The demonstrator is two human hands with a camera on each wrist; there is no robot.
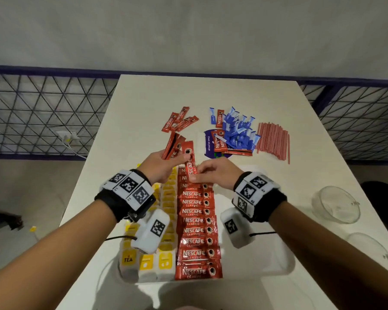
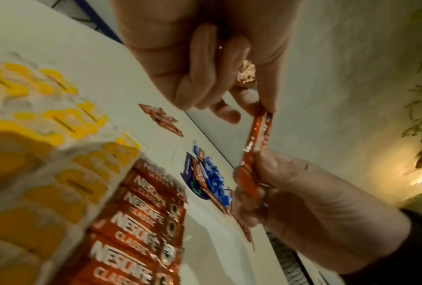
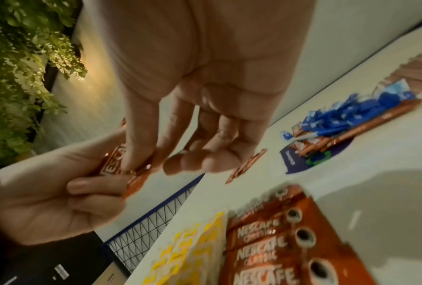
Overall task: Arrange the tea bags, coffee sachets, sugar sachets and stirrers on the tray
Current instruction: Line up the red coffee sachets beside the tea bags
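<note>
Head view: the left hand (image 1: 160,163) holds a fan of red coffee sachets (image 1: 171,147); the right hand (image 1: 215,173) pinches one more coffee sachet (image 1: 189,161), which the left thumb also touches.
Long axis: the pinched sachet stands nearly upright — cup picture at the far end, near end between the right fingertips, above the row of coffee sachets (image 1: 197,231) on the tray (image 1: 285,262).
Left wrist view: shows the sachet edge-on, thin, spanning both hands.
Right wrist view: shows the right thumb and forefinger closed on the lettered face, other fingers loosely curled.
Beyond the fingers: loose red sachets (image 1: 179,119), blue sugar sachets (image 1: 240,130), stirrers (image 1: 273,140).
Left of the row: tea bags (image 1: 164,260) — partly hidden by the left wrist.
Blur: wrist views smear the print.
</note>
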